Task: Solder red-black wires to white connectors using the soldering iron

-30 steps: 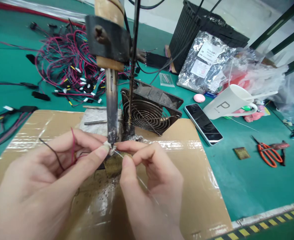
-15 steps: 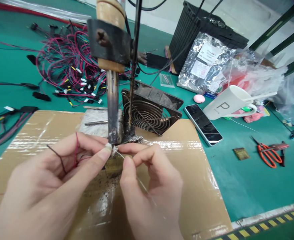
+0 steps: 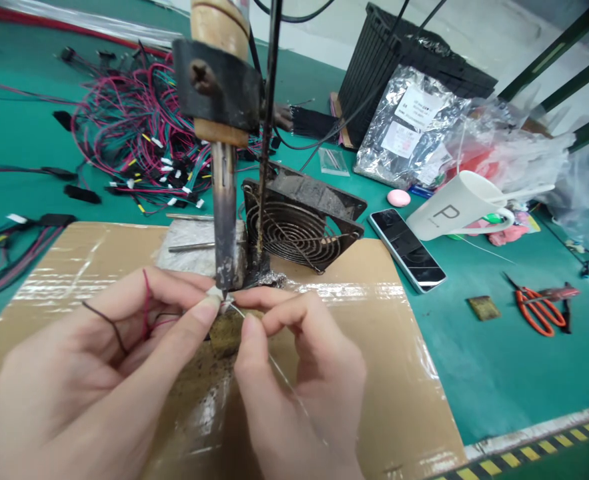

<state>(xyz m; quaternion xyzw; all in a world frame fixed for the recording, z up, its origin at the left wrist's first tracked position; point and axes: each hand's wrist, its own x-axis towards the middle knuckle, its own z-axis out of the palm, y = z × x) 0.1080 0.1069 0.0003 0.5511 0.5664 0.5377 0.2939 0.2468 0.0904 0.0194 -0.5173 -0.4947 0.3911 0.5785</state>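
Upright in a black clamp, a soldering iron [image 3: 225, 220] points its tip down between my hands. My left hand [image 3: 119, 367] pinches a small white connector [image 3: 215, 291] between thumb and forefinger right by the tip; its far end is hard to make out. A red wire [image 3: 147, 300] and a black wire [image 3: 109, 320] loop through the fingers of that hand. My right hand [image 3: 307, 367] is closed on a thin strand of solder wire [image 3: 290, 387], its end up at the iron's tip. Below lies a yellowish sponge [image 3: 227, 335], partly hidden.
Cardboard [image 3: 394, 373] covers the bench under my hands. Behind the iron stands a black fan [image 3: 299, 230]. To the right are a phone [image 3: 408, 250], a white mug [image 3: 457, 207] and orange-handled scissors [image 3: 539, 312]. A heap of wire harnesses [image 3: 139, 133] lies back left.
Both hands have shifted very slightly to the left, the left one with the connector. The solder wire stays in my right hand, its end still by the iron's tip.
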